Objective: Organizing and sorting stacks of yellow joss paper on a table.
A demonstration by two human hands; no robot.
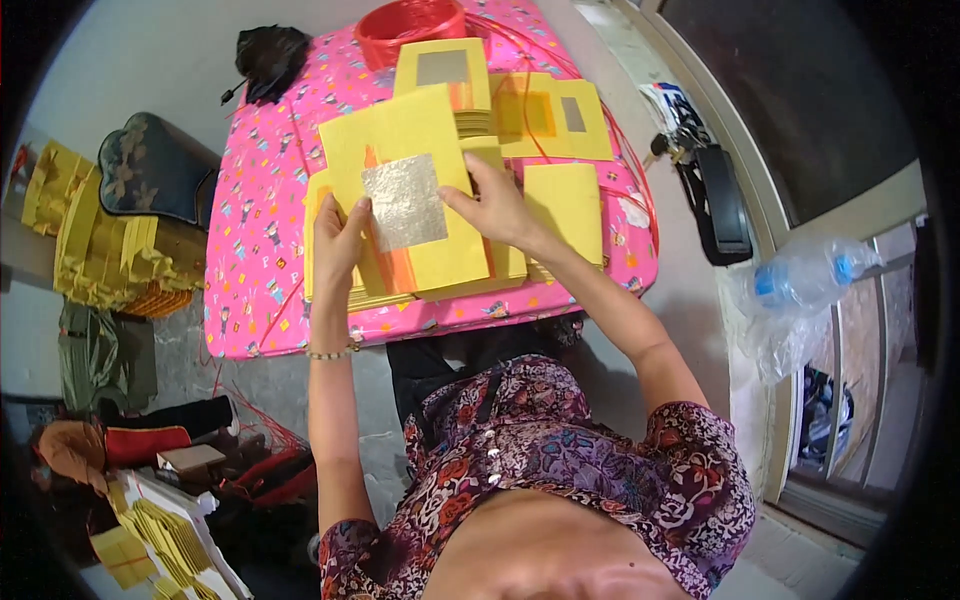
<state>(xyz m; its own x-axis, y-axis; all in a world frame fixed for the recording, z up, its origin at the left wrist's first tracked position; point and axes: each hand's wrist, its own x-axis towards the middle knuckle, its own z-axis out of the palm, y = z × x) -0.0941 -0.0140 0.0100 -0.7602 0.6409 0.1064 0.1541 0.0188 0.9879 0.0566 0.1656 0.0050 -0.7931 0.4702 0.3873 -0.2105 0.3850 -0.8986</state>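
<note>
My left hand [338, 240] and my right hand [492, 205] both grip a yellow paper sheet [420, 130] with a silver foil square [405, 202] and an orange stripe in its middle. The sheet is lifted and tilted above a stack of similar yellow sheets [560, 205] on a low table with a pink patterned cover [260, 230]. My left thumb rests at the foil's left edge. The right fingers pinch the sheet's right side.
More yellow foil sheets [560, 115] lie at the table's far side by a red coil of string [410, 25]. A black bag [270, 55] sits at the far left corner. Folded yellow paper bundles [110, 250] stand left. A plastic bottle [810, 275] lies right.
</note>
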